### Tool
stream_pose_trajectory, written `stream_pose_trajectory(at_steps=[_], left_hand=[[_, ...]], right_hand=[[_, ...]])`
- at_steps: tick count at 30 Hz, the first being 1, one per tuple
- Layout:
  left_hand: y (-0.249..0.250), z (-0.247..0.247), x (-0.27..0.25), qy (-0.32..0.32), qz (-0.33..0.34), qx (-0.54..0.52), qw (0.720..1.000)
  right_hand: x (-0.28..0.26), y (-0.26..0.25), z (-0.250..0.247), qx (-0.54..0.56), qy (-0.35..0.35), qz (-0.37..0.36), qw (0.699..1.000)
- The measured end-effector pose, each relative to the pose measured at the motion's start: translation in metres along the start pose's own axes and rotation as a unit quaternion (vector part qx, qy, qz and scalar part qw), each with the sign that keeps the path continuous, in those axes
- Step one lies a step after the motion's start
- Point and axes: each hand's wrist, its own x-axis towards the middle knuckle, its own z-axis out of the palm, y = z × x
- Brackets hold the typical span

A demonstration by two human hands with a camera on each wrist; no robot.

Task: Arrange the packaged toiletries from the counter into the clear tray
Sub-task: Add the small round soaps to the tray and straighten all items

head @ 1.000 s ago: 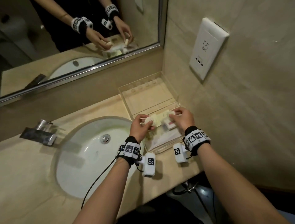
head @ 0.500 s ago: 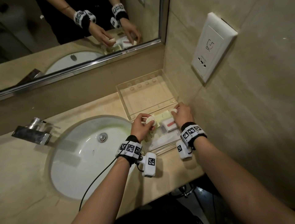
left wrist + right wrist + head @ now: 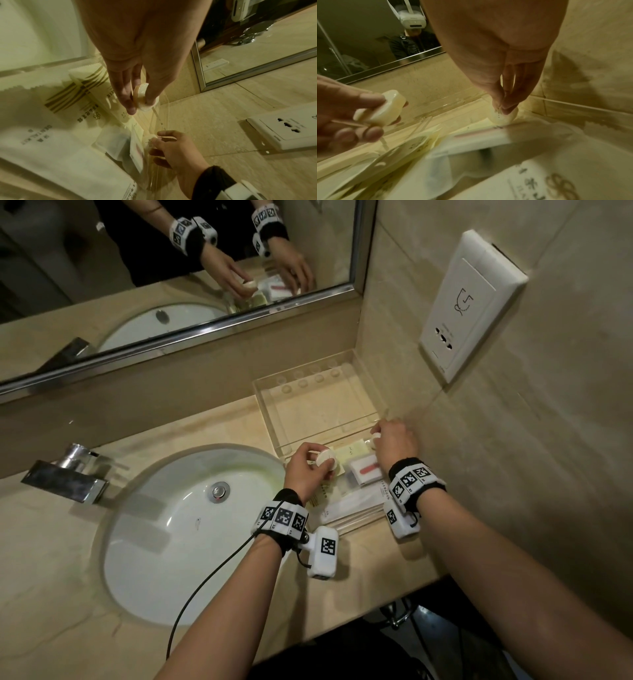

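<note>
We look down on a beige marble worktop (image 3: 51, 594) with a white oval sink basin (image 3: 164, 542) sunk into it, a chrome tap (image 3: 65, 477) at its far left, and a framed wall mirror (image 3: 137, 268) behind. In the corner by the wall sits the clear rectangular plastic tray (image 3: 274, 412); its far compartment shows bare, while the near part holds flat cream and white paper-wrapped toiletry packets (image 3: 356, 501), overlapping one another, one with a pink strip. Our left hand (image 3: 308, 470) hovers over the tray's near left part, fingers curled round a small round white packaged disc (image 3: 325, 459), held on edge above the packets. Our right hand (image 3: 394, 441) is at the tray's right side by the wall, fingertips pinching a second small round white packaged piece (image 3: 503, 116) that touches the tray beside the packets. A white wall socket plate (image 3: 472, 302) is mounted on the tiled wall to the right.
</note>
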Motion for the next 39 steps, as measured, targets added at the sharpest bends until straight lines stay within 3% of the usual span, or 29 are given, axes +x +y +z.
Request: stream_pose_trajectory(at_steps=[10,16,26,30,39], left_hand=[[0.002,-0.002,0.002,0.008,0.002,-0.010,1.000],[0.008,0.003,0.006,-0.003,0.015,-0.001,1.000],[0.003,0.006,0.011,0.007,0.017,0.019,1.000],[0.001,0.007,0.015,0.032,0.019,0.030,0.999],[0.005,0.009,0.020,0.022,-0.030,-0.078,0.996]], right_hand=[[0.005,0.000,0.008,0.050,0.005,0.024,0.998],[0.007,0.001,0.003,-0.010,-0.005,-0.009,1.000],[-0.002,0.005,0.011,0.048,0.001,-0.025,0.999],[-0.003,0.004,0.010,0.025,0.011,-0.033,0.999],[-0.002,0.004,0.007,0.010,-0.001,-0.038,0.999]])
